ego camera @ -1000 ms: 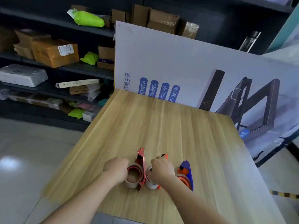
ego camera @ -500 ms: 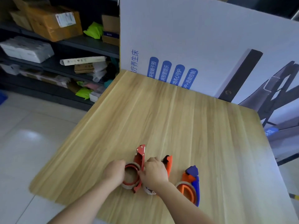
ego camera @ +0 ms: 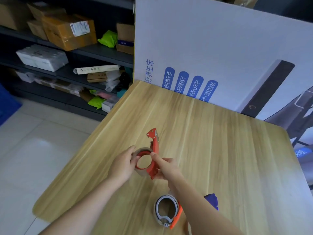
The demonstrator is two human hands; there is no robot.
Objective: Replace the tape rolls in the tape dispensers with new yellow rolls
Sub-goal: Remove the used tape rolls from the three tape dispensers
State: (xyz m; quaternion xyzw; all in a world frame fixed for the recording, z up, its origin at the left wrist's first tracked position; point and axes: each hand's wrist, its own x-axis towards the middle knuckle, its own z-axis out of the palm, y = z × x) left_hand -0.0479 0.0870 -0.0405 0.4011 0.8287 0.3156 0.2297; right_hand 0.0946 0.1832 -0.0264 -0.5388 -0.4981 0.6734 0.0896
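Note:
A red tape dispenser (ego camera: 155, 150) is lifted above the wooden table (ego camera: 220, 141), its cutter end pointing away from me. My right hand (ego camera: 166, 167) grips its frame from the right. My left hand (ego camera: 124, 164) holds the worn brownish tape roll (ego camera: 141, 172) that sits on the dispenser's red hub. A second dispenser, orange with a grey hub (ego camera: 166, 212) and a roll on it, lies on the table near me. A blue dispenser (ego camera: 212, 200) is mostly hidden behind my right forearm. No yellow roll is in view.
A large white printed board (ego camera: 220, 48) leans along the table's far edge. Dark shelves (ego camera: 101, 53) with cardboard boxes and green bags stand to the left. The table's left edge drops to a pale tiled floor (ego camera: 33, 158).
Both hands have raised the red dispenser off the table and away from me. The camera has tilted down, so the other two dispensers now lie near the bottom of the frame.

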